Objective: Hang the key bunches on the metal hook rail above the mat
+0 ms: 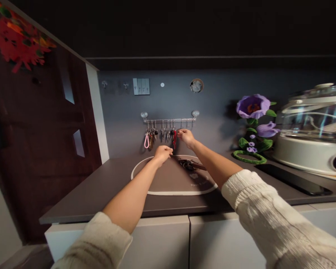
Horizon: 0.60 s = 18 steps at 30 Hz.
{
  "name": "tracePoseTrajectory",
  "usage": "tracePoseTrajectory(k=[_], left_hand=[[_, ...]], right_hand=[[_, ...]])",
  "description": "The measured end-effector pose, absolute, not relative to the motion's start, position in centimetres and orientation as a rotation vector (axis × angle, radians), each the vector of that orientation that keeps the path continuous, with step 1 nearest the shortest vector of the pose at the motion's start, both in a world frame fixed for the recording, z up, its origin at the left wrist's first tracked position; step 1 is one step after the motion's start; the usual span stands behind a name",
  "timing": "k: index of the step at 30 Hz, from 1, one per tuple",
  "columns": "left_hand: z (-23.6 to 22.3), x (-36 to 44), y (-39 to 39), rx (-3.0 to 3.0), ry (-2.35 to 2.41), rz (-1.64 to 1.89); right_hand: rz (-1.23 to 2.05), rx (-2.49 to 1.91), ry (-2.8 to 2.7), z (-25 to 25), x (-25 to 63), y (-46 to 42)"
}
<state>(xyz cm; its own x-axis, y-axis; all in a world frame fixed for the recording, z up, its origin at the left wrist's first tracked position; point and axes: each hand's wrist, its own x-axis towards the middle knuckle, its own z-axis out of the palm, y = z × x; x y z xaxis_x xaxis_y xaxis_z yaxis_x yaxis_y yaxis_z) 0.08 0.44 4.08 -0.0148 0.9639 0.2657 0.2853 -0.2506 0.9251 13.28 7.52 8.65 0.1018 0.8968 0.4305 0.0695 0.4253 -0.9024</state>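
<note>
A clear hook rail (170,120) is fixed to the grey wall by two suction cups. Several keys hang from its left and middle hooks, including a pink loop strap (146,141) and a red cord (174,139). My right hand (186,138) is raised just right of the red cord, its fingers pinched together; what they hold is too small to make out. Lower and to the left, my left hand (163,153) is closed above a brown mat (165,179), its grip also unclear. On the mat lies a bunch of keys (189,164), partly in shadow.
A black phone (292,179) lies on the counter (106,186) at the right. Behind it stand a purple crocheted flower (253,108) and a white appliance with a clear top (308,149). A dark cabinet hangs overhead; a brown door (53,149) is at left.
</note>
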Motion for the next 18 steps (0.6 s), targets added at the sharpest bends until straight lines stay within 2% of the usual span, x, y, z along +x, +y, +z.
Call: tracePoseTrajectory(k=[9, 18], left_hand=[[4.0, 0.3, -0.4, 1.697, 1.247, 1.273], [2.8, 0.6, -0.3, 1.832, 1.167, 1.190]], right_hand=[[0.788, -0.976, -1.356, 8.2, 15.4, 3.2], [0.729, -1.017, -1.444, 4.6, 17.3, -0.1]])
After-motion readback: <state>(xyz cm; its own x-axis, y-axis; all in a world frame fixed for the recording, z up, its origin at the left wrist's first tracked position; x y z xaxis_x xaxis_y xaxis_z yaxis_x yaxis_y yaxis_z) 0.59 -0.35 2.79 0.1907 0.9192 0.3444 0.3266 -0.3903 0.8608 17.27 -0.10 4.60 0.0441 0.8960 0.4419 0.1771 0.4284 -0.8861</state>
